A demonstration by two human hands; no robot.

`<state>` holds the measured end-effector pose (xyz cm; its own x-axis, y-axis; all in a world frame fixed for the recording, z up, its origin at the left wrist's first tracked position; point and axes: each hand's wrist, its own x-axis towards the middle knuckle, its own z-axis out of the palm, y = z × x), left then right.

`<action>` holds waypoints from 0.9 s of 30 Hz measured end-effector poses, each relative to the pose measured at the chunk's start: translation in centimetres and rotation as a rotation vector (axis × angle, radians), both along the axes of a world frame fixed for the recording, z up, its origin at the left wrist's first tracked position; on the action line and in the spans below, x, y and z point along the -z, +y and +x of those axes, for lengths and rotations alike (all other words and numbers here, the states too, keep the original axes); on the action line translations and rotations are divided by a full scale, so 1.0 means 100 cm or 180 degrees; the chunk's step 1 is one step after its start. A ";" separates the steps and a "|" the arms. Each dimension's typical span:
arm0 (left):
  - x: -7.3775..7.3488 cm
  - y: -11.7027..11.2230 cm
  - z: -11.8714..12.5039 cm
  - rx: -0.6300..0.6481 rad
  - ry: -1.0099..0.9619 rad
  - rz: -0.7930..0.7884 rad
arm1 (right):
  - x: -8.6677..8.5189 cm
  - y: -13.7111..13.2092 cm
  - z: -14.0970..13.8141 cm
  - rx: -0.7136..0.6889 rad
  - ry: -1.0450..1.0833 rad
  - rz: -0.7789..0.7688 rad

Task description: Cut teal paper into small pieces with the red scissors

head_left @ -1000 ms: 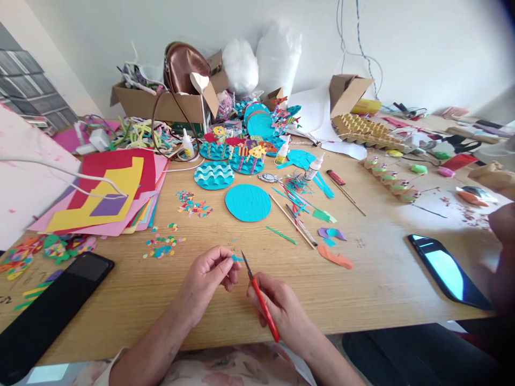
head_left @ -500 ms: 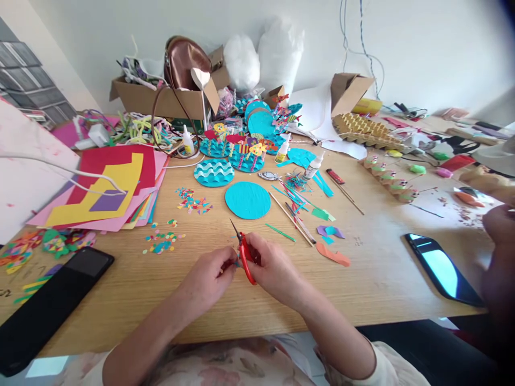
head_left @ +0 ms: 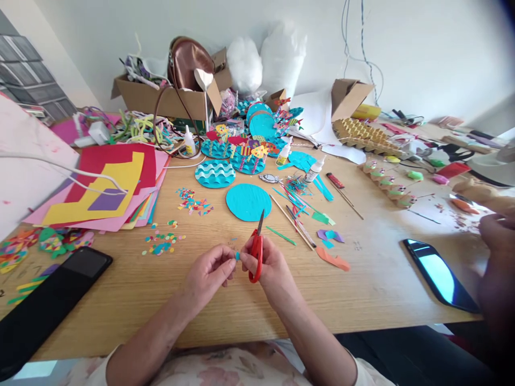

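My right hand (head_left: 270, 265) is closed around the red handles of a pair of scissors (head_left: 258, 246), whose blades point up and away over the near edge of a turquoise disc (head_left: 248, 201). Between the fingertips of both hands is a tiny blue paper piece (head_left: 237, 256). My left hand (head_left: 214, 266) pinches it from the left, while the right thumb and forefinger meet it from the other side. A few small scraps lie on the table just beyond the fingers.
Paper confetti (head_left: 164, 239) and coloured paper sheets (head_left: 100, 187) lie to the left, near a dark phone (head_left: 60, 305). Brushes (head_left: 293, 222) and an orange paper strip (head_left: 333, 259) lie to the right. Another phone (head_left: 440, 273) sits at far right, beside another person's hand (head_left: 499, 236).
The scissors have swung from pointing up-left to pointing up-right, their blades now over the disc's edge. The blue piece shows more clearly between my fingertips.
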<state>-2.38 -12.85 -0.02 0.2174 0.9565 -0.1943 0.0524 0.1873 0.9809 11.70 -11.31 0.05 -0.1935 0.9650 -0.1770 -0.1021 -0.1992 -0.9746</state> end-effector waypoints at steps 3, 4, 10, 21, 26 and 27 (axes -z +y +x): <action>0.003 0.000 0.001 0.0014 0.0123 0.0080 | 0.001 -0.002 -0.004 0.0000 0.0030 -0.0016; 0.004 0.000 0.000 0.0000 0.0156 0.0108 | 0.000 -0.002 -0.005 -0.0018 0.0017 -0.0016; 0.004 0.000 -0.002 -0.0064 0.0189 0.0184 | -0.002 -0.002 -0.008 -0.0058 -0.0121 0.0074; -0.003 -0.001 -0.008 -0.0182 0.0181 0.0101 | -0.010 -0.009 0.003 -0.0695 -0.1117 0.0359; -0.010 0.000 -0.014 -0.0100 -0.0238 -0.0168 | -0.016 -0.020 0.019 -0.1386 -0.1620 0.0404; -0.010 0.000 -0.014 -0.0106 -0.0283 -0.0198 | -0.016 -0.022 0.020 -0.1431 -0.1651 0.0392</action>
<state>-3.76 -12.85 1.02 0.2049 0.9502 -0.2348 -0.0414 0.2481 0.9679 13.75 -13.48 1.63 -0.4989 0.8302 -0.2488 0.4491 0.0021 -0.8935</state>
